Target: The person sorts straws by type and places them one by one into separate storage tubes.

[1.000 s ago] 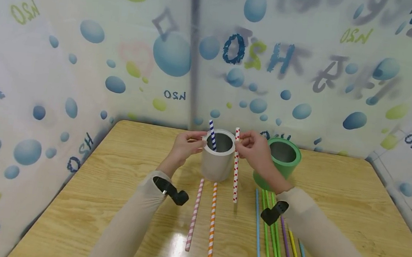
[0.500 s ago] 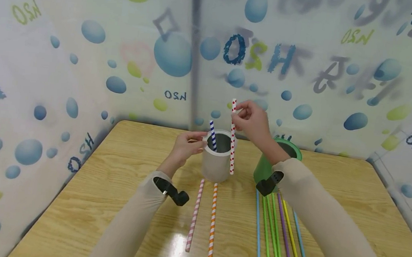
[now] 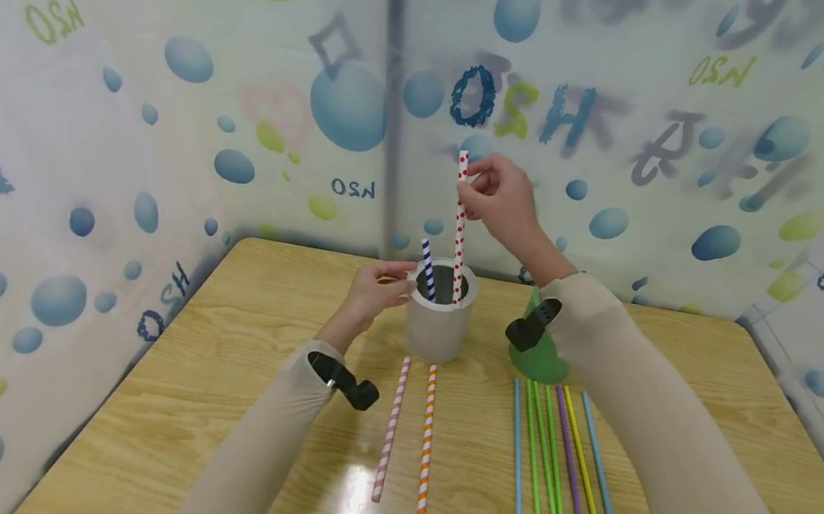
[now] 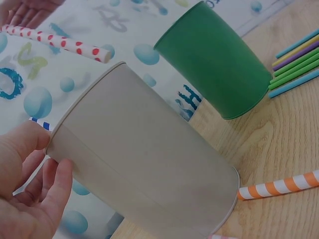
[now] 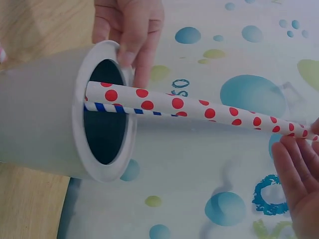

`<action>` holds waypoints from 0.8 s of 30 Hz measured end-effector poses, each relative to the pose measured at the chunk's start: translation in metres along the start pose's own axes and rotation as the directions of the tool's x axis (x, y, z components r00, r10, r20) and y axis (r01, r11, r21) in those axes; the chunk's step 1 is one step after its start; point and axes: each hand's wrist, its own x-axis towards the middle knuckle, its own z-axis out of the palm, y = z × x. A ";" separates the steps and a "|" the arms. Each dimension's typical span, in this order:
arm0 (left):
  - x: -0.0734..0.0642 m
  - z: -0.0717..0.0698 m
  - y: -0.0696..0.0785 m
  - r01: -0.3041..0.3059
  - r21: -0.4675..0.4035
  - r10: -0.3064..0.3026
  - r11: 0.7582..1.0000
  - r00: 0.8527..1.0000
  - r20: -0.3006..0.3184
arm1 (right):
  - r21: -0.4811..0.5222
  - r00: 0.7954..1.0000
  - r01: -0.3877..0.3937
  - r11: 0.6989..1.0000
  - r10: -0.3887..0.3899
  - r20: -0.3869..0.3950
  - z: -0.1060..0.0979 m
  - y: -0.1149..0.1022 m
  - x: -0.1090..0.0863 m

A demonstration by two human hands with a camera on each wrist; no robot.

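My left hand (image 3: 376,291) holds the rim of a pale grey canister (image 3: 437,333) at its left side. Inside that canister leans a paper straw with blue and white stripes (image 3: 427,269). My right hand (image 3: 503,199) pinches a white straw with red dots (image 3: 460,220) near its upper end. The dotted straw hangs nearly upright over the canister. In the left wrist view, the lower end of the dotted straw (image 4: 75,46) shows just above the rim. From the right wrist view, the canister's mouth (image 5: 105,137) faces my right hand (image 5: 304,174).
A green canister (image 3: 539,358) stands to the right, partly behind my right forearm. A pink-striped straw (image 3: 390,431) and an orange-striped straw (image 3: 426,443) lie in front of the grey canister. Several thin coloured straws (image 3: 548,464) lie at the right on the wooden table (image 3: 272,443).
My right hand has risen and moved left with the red-dotted straw, from beside the grey canister to above its mouth. My left hand has stayed at the rim.
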 end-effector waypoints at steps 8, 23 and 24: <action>0.000 0.000 0.001 0.002 0.007 -0.002 1.000 1.000 0.002 | 0.022 1.000 -0.006 1.000 0.007 -0.019 0.002 0.001 0.011; -0.001 0.000 0.002 0.002 -0.030 -0.002 1.000 1.000 0.015 | -0.018 0.989 -0.106 0.994 0.107 0.104 0.021 0.051 -0.010; -0.003 0.000 0.005 0.008 -0.031 -0.008 0.999 1.000 0.019 | -0.018 0.986 -0.112 0.994 0.113 0.123 0.023 0.054 -0.012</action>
